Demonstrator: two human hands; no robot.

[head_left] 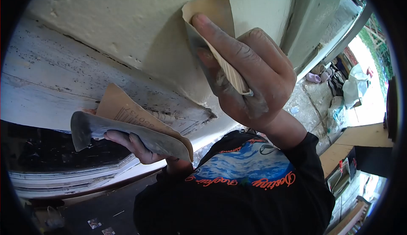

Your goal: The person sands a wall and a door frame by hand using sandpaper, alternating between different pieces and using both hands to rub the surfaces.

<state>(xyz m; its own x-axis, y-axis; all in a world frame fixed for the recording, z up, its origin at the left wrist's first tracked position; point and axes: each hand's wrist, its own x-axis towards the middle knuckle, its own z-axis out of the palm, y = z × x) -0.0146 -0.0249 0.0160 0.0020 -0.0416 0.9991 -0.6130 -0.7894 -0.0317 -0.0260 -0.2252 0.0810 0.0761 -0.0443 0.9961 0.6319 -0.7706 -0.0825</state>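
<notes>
My right hand (pixel 258 74) pinches a folded piece of sandpaper (pixel 214 7), its fingers and thumb on either side of the curled sheet. That piece is up close against the cream painted wall (pixel 148 27), and pale dust coats the fingers. Lower left, my left hand (pixel 142 150) grips a larger bent sheet of sandpaper (pixel 127 105) with printed numbers on its tan backing and a grey gritty face. This sheet overlaps the worn white wooden frame (pixel 51 72) in view, and part of the left hand is hidden behind it.
A dark window pane (pixel 42 150) lies below the frame at left. Several shoes (pixel 333 80) and plastic bags (pixel 356 84) sit on the concrete floor at right. Nearer stands a cardboard box (pixel 362 136). My black printed shirt (pixel 237 197) fills the lower middle.
</notes>
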